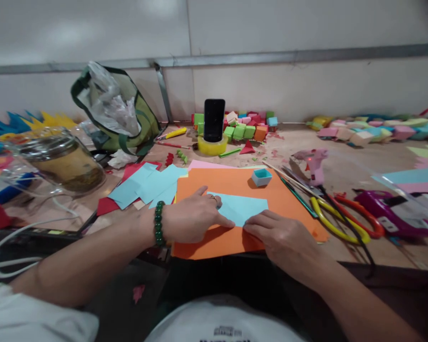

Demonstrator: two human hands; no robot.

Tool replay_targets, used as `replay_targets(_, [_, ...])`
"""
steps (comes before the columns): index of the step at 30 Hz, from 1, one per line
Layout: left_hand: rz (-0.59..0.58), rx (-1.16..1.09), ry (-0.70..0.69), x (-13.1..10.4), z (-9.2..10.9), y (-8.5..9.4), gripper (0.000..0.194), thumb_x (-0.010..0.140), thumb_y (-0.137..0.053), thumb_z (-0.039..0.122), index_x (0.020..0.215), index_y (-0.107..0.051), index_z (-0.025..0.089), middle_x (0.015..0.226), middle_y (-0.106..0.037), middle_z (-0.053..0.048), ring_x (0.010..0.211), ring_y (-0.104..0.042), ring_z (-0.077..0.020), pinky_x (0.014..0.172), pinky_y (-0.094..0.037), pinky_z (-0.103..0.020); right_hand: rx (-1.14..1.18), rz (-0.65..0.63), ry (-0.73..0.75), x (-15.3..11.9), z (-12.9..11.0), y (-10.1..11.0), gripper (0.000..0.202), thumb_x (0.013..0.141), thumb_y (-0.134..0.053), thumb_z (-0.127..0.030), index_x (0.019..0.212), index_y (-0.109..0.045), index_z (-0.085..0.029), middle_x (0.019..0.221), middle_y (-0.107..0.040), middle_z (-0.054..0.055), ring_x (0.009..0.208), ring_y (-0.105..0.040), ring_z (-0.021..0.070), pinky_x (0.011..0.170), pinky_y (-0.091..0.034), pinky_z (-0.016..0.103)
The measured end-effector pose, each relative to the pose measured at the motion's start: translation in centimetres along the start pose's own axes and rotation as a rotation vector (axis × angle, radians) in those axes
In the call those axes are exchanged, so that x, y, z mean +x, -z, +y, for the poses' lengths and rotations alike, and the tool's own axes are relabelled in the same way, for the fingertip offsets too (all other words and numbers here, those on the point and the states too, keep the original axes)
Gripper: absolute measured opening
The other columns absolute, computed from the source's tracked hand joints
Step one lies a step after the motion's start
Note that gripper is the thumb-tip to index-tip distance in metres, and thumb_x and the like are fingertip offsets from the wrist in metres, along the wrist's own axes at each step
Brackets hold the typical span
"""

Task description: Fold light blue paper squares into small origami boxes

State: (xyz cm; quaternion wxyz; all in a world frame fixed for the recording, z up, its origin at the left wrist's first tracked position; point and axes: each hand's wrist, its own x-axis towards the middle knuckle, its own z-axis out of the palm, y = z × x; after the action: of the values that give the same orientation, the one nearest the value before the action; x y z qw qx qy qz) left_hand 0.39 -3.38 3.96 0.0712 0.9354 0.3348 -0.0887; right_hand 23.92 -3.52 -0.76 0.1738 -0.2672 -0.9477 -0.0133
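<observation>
A light-blue sheet of paper (240, 207) lies on a stack of orange paper (203, 183) before me. My left hand (194, 216), with a green bead bracelet and a ring, presses on its left part, index finger stretched along the near edge and thumb apart. At the lower right corner my right hand (281, 237) has its fingers bent together on the paper's edge; its thumb is hidden. Behind the sheet, on the orange paper, stands a small open paper box (261, 177), blue inside. More light-blue pieces (146, 183) lie to the left over red paper.
On the right are a pink glue gun (316, 166), scissors with yellow and red handles (337, 221) and a green pencil (297, 197). A phone (214, 118) stands in a yellow tape roll (212, 146) before coloured paper boxes (240, 130). At left are a glass jar (62, 164) and a green bag (142, 114).
</observation>
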Motion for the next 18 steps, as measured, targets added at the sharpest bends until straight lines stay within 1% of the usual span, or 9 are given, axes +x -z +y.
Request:
replay_targets(4, [0.078,-0.034,0.089,-2.1,-0.3,-0.9,0.060,0.073,-0.047,-0.001,0.122,-0.059,0.031,0.111,-0.060,-0.010,0.106,-0.055,-0.0256,0.102,-0.026,-0.055,0.013,-0.003,-0.002,-0.5,0.1,0.2,0.029,0.081,-0.043,0.001,0.082,-0.066,-0.017,0.075,-0.066,0.005,0.074,-0.057,0.0146,0.061,-0.044,0.022])
replay_targets(7, [0.111,-0.045,0.153,-3.6,-0.1,-1.6,0.050,0.077,-0.047,0.002,0.117,-0.062,0.027,0.111,-0.060,-0.009,0.106,-0.056,-0.0245,0.106,-0.020,-0.056,-0.010,-0.014,-0.018,-0.5,-0.1,0.3,0.028,0.082,-0.044,0.000,0.083,-0.066,-0.017,0.074,-0.064,0.005,0.073,-0.055,0.0148,0.059,-0.041,0.022])
replay_targets(9, [0.148,-0.048,0.175,-4.2,0.3,-1.9,0.043,0.079,-0.046,0.003,0.112,-0.063,0.025,0.110,-0.060,-0.008,0.105,-0.055,-0.0225,0.108,-0.019,-0.054,-0.045,-0.041,-0.030,0.0,-0.3,0.2,0.029,0.081,-0.045,0.001,0.087,-0.066,-0.018,0.075,-0.062,0.005,0.073,-0.053,0.0156,0.057,-0.039,0.023])
replay_targets(11, [0.189,-0.051,0.188,-4.4,0.8,-2.1,0.037,0.079,-0.046,0.003,0.105,-0.064,0.022,0.111,-0.060,-0.008,0.107,-0.054,-0.0220,0.109,-0.020,-0.051,-0.085,-0.077,-0.018,0.6,-0.6,0.0,0.030,0.079,-0.047,0.000,0.095,-0.065,-0.019,0.078,-0.061,0.005,0.074,-0.051,0.0171,0.055,-0.037,0.024])
replay_targets(13, [0.224,-0.054,0.194,-4.2,1.4,-2.3,0.031,0.078,-0.048,0.003,0.099,-0.065,0.019,0.111,-0.061,-0.009,0.109,-0.052,-0.0233,0.107,-0.024,-0.049,-0.097,-0.108,0.027,1.1,-0.9,-0.3,0.031,0.080,-0.049,-0.002,0.101,-0.063,-0.019,0.084,-0.061,0.006,0.077,-0.050,0.0183,0.056,-0.037,0.025])
replay_targets(16, [0.254,-0.077,0.189,-3.9,1.8,-2.4,0.027,0.079,-0.048,0.004,0.095,-0.065,0.018,0.104,-0.064,-0.008,0.106,-0.052,-0.0231,0.106,-0.026,-0.049,-0.064,-0.113,0.081,0.9,-0.7,-0.3,0.030,0.083,-0.045,-0.002,0.101,-0.063,-0.018,0.087,-0.063,0.006,0.079,-0.050,0.0187,0.060,-0.041,0.027])
replay_targets(18, [0.258,-0.100,0.200,-3.9,1.8,-2.6,0.030,0.080,-0.046,0.003,0.097,-0.065,0.019,0.102,-0.064,-0.007,0.103,-0.054,-0.0216,0.107,-0.025,-0.049,-0.040,-0.098,0.072,0.0,-0.1,0.0,0.031,0.085,-0.040,-0.001,0.098,-0.063,-0.017,0.086,-0.063,0.006,0.079,-0.052,0.0184,0.062,-0.043,0.028])
